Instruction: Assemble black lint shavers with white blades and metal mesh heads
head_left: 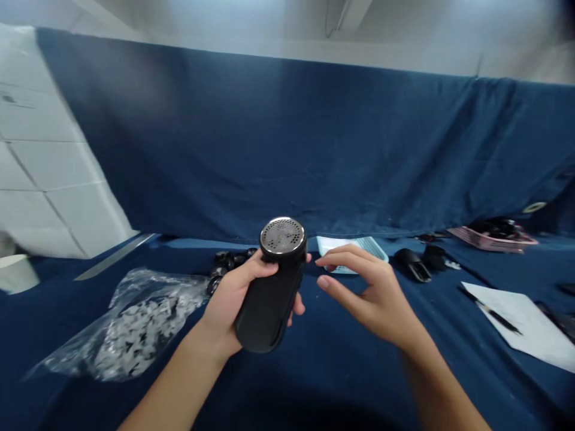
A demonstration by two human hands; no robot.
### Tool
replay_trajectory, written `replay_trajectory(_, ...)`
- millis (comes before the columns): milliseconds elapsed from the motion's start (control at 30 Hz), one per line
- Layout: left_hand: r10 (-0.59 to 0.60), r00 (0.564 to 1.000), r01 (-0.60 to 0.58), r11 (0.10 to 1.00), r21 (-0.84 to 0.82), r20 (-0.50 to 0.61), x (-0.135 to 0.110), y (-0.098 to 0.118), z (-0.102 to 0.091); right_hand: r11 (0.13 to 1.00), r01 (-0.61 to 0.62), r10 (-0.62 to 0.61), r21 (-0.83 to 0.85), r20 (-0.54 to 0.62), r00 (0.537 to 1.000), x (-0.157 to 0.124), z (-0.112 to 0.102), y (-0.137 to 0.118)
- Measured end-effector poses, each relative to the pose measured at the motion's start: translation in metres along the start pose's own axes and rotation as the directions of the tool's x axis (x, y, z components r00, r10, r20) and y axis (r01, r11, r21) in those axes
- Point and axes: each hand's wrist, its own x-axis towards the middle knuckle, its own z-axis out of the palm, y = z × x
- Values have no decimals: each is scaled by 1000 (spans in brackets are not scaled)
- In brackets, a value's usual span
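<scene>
1 left hand (227,302) grips a black lint shaver (266,308), right hand (372,293) half-open, empty, panel print (17,100) blurred.

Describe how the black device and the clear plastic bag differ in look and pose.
Look: the black device has an opaque body and a shiny perforated head; the clear plastic bag is see-through, showing small white and black pieces inside.
Pose: the device is held up in the left hand; the bag lies on the blue cloth.
Shape: the device is smooth and elongated; the bag is crumpled and spread out.
</scene>
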Motion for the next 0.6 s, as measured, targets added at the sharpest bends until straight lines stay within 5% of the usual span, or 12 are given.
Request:
replay_trajectory(200, -217, 972, 221, 975, 36, -93, 39, -41, -22, 960, -251, 270, -125, 171, 947, -54, -1, 81)
replay_trajectory(300, -449, 888, 446, 893, -55, -97, 57, -82, -41, 934, -312, 343, -174, 196, 919, -104, 0, 115)
replay_trajectory(500, -577, 815, 574, 817, -58, -56, 72, -146, -73, 889, -373, 415, -267, 122, 901, -163, 0, 141)
replay_trajectory(600, -484, 872, 473, 870, -135, -65, 72, -152, -75, 866, -403, 449, -296, 108, 887, -165, -2, 153)
